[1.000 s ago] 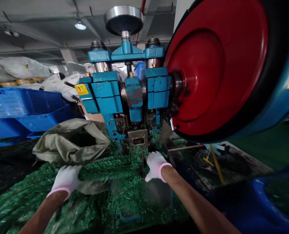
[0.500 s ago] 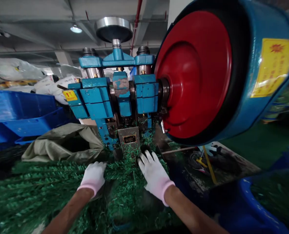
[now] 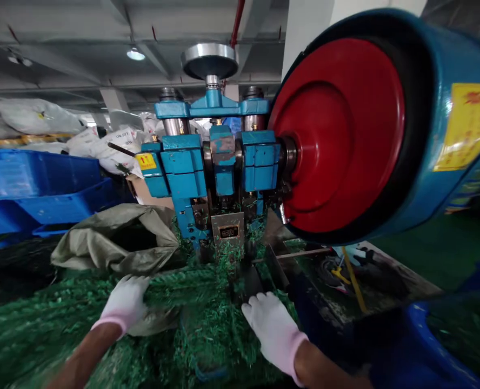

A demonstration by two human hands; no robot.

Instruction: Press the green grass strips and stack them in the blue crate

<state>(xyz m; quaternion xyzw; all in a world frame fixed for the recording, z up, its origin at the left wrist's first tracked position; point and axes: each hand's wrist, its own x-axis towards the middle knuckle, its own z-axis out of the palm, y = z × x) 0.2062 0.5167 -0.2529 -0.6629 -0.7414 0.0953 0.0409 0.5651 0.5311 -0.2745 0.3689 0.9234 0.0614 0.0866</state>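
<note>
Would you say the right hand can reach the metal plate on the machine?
Probably yes: the right hand lies just below the plate; only green strands and a dark piece lie between.

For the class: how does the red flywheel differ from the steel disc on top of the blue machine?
The red flywheel looks far larger than the steel disc. The flywheel is painted red with a black rim, while the disc is bare, shiny metal with a dark underside. The flywheel stands upright on the side of the blue machine, while the disc lies flat on a central spindle. Both are round and mounted on that machine.
</note>
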